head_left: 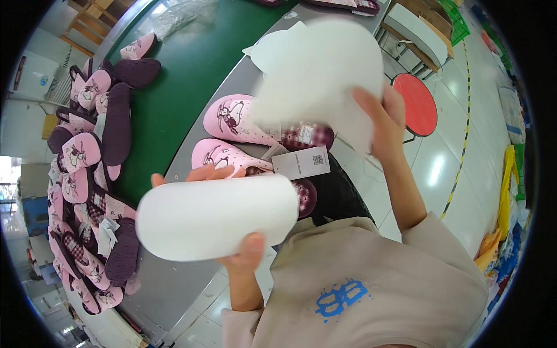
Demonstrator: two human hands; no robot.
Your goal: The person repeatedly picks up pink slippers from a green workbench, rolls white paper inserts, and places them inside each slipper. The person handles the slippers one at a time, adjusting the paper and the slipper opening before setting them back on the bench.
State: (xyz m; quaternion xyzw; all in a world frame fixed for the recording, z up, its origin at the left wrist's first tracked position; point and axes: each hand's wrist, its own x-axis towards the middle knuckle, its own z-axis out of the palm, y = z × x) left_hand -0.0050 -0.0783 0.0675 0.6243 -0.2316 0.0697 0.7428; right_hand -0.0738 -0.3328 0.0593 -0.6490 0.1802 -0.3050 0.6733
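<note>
While the left forearm rises from the lower edge of the view, the left hand [243, 261] grips a white, flat, elongated panel with rounded ends [214, 217]. Its thumb presses on the near face close to the lower edge; the other fingers curl behind, their tips showing above the upper edge. The panel lies lengthwise across the view, over the near side of the bench and in front of the slippers.

The right arm reaches up from the beige short-sleeved shirt [383, 272], bent at the elbow. The right hand [386, 119] is clasped on the right edge of a second white, flat, round-ended panel [322, 69], raised higher; one digit lies across its face. This panel is blurred, and a further white edge shows at its upper left; whether that is a separate sheet cannot be told.

Between the panels, pink slippers with a printed figure and dark plaid linings [229, 119] rest on the green-and-grey bench [174, 98], a white rectangular paper tag [301, 163] beside them. More pink and dark purple slippers [81, 153] are piled along its left side.
</note>
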